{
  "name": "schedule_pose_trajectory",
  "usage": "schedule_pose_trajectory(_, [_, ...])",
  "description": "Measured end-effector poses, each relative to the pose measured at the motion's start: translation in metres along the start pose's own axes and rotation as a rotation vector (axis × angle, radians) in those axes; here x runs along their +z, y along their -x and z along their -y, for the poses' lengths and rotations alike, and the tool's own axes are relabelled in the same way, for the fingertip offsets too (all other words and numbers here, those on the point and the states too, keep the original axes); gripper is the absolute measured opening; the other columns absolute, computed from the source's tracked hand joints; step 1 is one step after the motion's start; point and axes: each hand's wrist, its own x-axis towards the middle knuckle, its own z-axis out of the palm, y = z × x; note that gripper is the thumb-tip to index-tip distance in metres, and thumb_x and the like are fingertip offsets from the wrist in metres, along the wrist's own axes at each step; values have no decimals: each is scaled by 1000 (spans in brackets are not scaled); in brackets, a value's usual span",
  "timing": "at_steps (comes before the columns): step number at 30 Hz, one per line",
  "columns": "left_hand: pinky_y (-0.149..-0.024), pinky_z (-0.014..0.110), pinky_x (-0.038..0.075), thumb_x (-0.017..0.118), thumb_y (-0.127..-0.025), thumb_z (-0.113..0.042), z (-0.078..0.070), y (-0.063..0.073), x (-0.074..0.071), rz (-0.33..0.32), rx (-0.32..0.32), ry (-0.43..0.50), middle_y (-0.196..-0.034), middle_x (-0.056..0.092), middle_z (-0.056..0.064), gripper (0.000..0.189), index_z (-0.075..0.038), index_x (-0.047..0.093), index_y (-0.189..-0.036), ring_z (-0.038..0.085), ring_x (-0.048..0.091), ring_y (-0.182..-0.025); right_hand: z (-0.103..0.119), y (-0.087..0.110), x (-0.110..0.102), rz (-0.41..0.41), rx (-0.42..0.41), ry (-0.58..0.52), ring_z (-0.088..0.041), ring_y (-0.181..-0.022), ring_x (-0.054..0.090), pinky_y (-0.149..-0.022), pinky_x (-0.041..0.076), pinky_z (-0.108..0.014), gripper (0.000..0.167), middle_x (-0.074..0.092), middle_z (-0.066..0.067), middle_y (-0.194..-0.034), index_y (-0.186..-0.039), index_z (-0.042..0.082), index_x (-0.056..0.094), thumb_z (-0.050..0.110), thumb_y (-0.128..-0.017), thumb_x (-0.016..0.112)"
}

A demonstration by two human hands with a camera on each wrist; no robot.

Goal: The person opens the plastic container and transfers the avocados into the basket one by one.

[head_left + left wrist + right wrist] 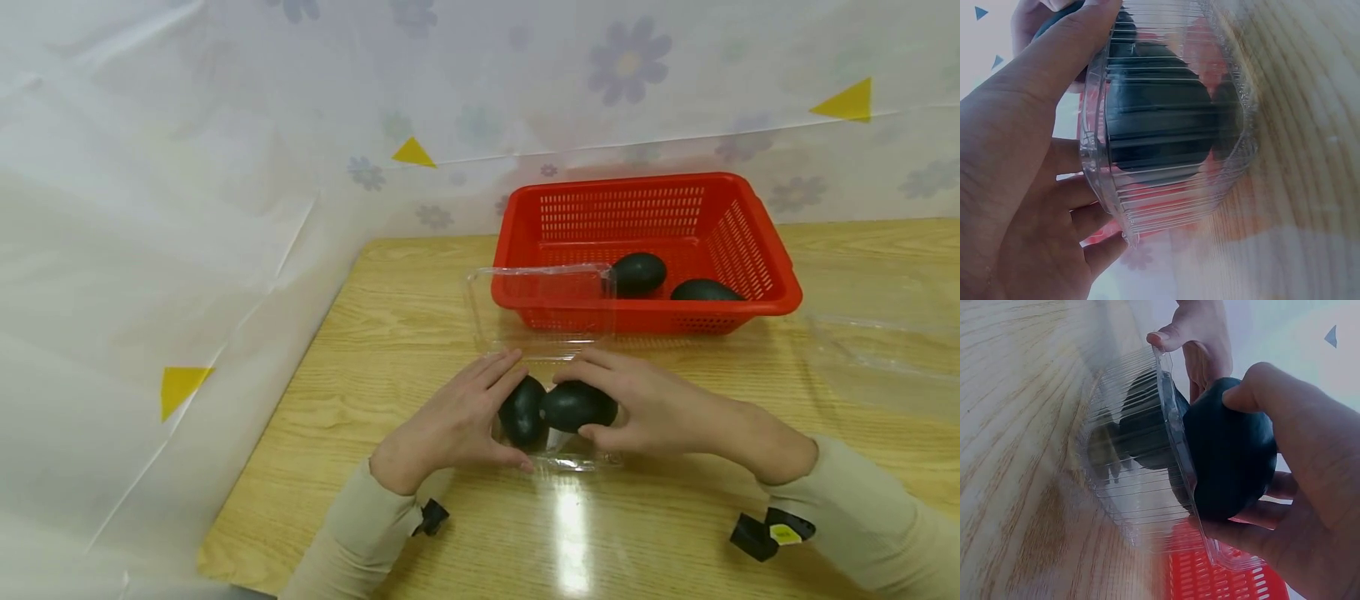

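My right hand (648, 404) grips a dark green avocado (577, 407) between thumb and fingers, at the rim of a clear plastic box (573, 463). In the right wrist view this avocado (1229, 450) stands partly above the rim, tilted. Another avocado (522, 412) lies in the left part of the box, seen through its ribbed wall in the left wrist view. My left hand (468, 412) spans the box's left end and holds it, thumb on the near rim and fingers at the far side. The hinged lid (540, 312) is folded back toward the basket.
Behind the box stands a red plastic basket (630, 319) holding two more avocados, one on the left (637, 273) and one on the right (705, 290). More clear plastic packaging (885, 342) lies at the table's right. A flowered sheet (480, 83) hangs behind the wooden table (360, 350).
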Motion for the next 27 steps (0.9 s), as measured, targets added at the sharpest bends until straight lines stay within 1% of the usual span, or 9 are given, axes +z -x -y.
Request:
schedule_pose_trajectory(6, [-123, 40, 23, 77, -69, -70, 1, 0, 1, 17, -18, -1, -162, 28, 13, 113, -3, 38, -151, 26, 28, -150, 1, 1, -2, -27, 24, -28, -11, -107, 59, -88, 57, -34, 60, 52, 3, -135, -137, 21, 53, 22, -81, 78])
schedule_pose_trajectory(12, [-124, 40, 22, 77, -69, -70, 1, 0, 2, 26, -27, 11, -163, 27, 12, 113, -5, 37, -152, 25, 27, -151, 0, 2, -1, -58, 16, -43, -7, -103, 58, -86, 56, -30, 62, 53, 5, -133, -136, 23, 53, 19, -79, 78])
schedule_pose_trajectory(19, [-123, 41, 23, 79, -68, -68, 1, 0, 3, 2, -19, 23, -162, 29, 13, 112, -5, 39, -151, 26, 29, -150, -2, 3, 0, -80, 3, -56, -5, -99, 58, -83, 55, -27, 60, 54, 7, -130, -134, 22, 54, 17, -79, 77])
schedule_pose_trajectory(27, [-123, 42, 24, 80, -67, -67, 2, 1, 3, -16, -11, 37, -161, 30, 14, 111, -6, 39, -151, 26, 30, -149, -3, 5, -1, -86, 41, -95, -8, -104, 58, -87, 56, -31, 57, 56, 7, -128, -132, 21, 53, 16, -80, 77])
